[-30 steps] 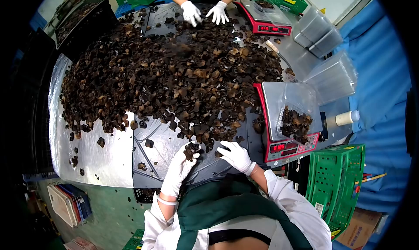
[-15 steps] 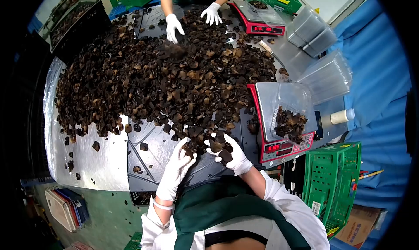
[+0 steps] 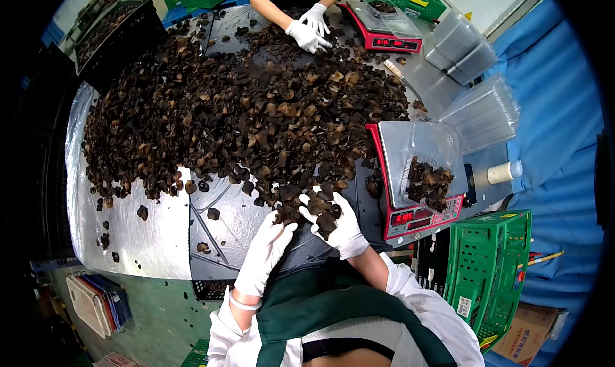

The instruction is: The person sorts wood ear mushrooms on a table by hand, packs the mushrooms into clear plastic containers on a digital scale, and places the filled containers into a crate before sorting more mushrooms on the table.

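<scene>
Dark, curled dried fungus pieces are heaped across the table. At the heap's near edge my right hand, in a white glove, holds several pieces in its fingers. My left hand, also gloved, is just left of it, its fingertips closed on dark pieces beside the heap. To the right a red scale carries a clear plastic tub with fungus pieces in it; its display is lit red.
Across the table a co-worker's gloved hands touch the heap near a second red scale. Clear tubs and a white cylinder stand at right. Green crates are below; a black crate is far left.
My right hand has gone from almost bare to holding several pieces. My left hand remains near the heap's edge with pieces. The co-worker's hands have come together. The camera view has shifted slightly.
</scene>
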Tool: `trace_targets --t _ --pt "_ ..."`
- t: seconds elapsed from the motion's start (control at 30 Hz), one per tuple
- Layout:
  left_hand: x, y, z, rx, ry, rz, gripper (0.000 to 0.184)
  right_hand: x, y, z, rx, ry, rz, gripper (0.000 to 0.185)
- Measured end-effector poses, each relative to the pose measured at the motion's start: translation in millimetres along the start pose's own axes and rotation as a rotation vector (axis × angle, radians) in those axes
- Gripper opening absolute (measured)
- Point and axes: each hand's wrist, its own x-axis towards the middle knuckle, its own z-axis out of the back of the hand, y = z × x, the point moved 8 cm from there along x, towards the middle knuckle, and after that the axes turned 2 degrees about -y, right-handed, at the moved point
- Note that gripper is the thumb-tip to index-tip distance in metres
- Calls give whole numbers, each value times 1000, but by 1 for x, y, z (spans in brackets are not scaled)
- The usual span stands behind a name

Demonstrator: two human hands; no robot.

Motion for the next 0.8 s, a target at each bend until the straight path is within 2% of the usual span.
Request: trace_targets --t 0.27,0.4,0.5,0.53,0.57,0.63,0.7,0.73,0.77,0.8 --pt "-8 -13 7 232 -71 -108 21 -2 3 -8 52 2 19 49" --pt "-16 -24 8 290 -56 -150 23 -1 12 1 103 -12 44 51" --pt "-31 -35 18 311 -154 -160 21 -15 34 -7 -4 -68 158 52" --pt "-36 -39 12 294 -128 -173 21 -24 46 -22 0 -27 203 46" --pt "-40 -43 13 278 -109 -190 22 -38 66 -32 -121 -73 319 44" --pt "-48 -52 43 300 -195 -217 23 -67 109 -53 -323 -23 533 42" --pt "-57 -61 68 304 -276 -240 25 -109 152 -69 -484 -274 794 41" --pt "-59 -63 75 306 -274 -263 26 -129 177 -78 -661 -253 959 39" --pt "-62 -65 81 307 -273 -285 27 -150 195 -87 -856 -344 1047 39" --pt "-61 -65 82 253 -168 -266 27 -172 217 -85 -1097 -486 1185 36"
